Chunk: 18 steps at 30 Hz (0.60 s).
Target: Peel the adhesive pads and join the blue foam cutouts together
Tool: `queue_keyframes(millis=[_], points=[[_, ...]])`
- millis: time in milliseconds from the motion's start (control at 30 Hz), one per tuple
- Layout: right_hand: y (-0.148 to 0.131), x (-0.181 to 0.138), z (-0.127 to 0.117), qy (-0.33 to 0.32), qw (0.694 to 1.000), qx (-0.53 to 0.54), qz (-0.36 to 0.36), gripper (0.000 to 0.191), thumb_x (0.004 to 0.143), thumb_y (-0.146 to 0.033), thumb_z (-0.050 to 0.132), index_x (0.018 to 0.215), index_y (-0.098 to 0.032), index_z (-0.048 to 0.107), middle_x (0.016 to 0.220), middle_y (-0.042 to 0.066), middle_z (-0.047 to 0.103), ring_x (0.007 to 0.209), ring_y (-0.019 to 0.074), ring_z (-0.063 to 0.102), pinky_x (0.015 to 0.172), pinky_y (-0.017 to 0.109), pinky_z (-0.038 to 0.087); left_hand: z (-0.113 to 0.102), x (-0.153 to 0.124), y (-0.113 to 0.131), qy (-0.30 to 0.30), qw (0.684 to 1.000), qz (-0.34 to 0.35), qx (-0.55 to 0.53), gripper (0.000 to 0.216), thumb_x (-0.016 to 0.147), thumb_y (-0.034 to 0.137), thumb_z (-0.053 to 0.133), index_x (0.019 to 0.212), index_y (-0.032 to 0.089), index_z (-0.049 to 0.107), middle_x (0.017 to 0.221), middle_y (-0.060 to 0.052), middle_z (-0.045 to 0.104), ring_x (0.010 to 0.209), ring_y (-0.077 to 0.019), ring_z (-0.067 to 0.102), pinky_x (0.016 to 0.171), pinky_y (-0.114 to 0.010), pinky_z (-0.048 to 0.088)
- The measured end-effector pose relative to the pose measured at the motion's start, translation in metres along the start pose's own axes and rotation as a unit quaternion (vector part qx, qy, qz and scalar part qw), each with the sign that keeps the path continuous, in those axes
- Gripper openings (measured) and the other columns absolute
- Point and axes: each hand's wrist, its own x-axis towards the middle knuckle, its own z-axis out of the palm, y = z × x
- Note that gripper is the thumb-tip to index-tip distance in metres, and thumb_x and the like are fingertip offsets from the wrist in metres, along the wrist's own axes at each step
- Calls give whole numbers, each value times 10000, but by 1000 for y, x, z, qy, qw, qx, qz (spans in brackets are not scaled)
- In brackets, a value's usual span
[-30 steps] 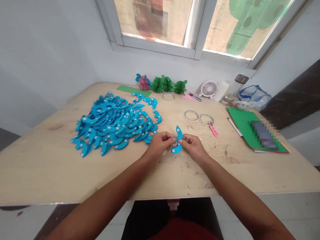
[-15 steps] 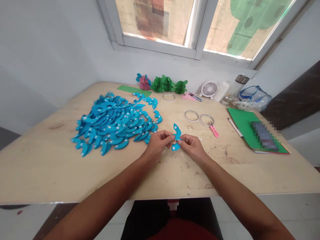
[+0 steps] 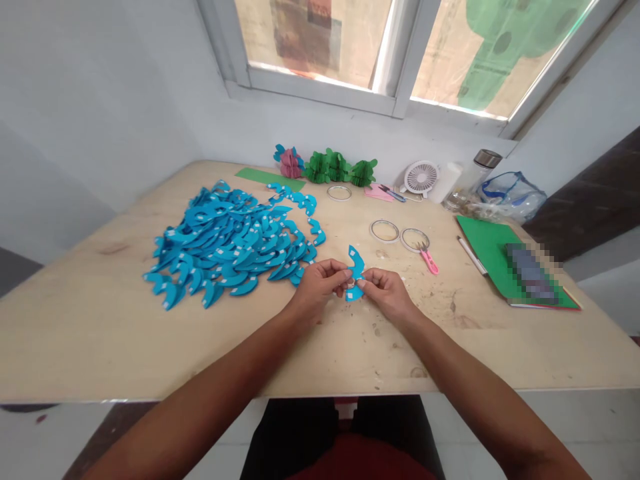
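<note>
Between the two hands, over the pale wooden table (image 3: 320, 363), is a curved bright-blue paper piece with small white squares (image 3: 356, 262). Its long axis runs away from the person's body, crosswise to the line joining the hands. The left hand (image 3: 319, 283) pinches its middle from the left, the right hand (image 3: 387, 291) from the right; neither is clearly nearer. Fingers hide whether it is one strip or two joined. The heaped blue curved paper pieces (image 3: 227, 243) lie left, nearer the left hand.
</note>
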Motion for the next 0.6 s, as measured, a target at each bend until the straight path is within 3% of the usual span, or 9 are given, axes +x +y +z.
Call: queue_keyframes(millis=[267,600], points=[[0,0,-1,-29,998,47,16,259,703,-435,667,732,-179,649,681,16,638,642,141,557,618,272,432,0,0,0,17,1000,-4,-26,187,566,277,723,627,142,610,558,-9,620,511,-110,530,496,-227,398],[-2,-1,0,-26,999,37,13,216,685,-364,701,645,-167,623,584,-11,596,548,106,504,548,241,379,-2,0,-2,-6,998,-11,-63,227,581,296,737,656,131,601,590,-13,628,519,-111,550,514,-238,427]])
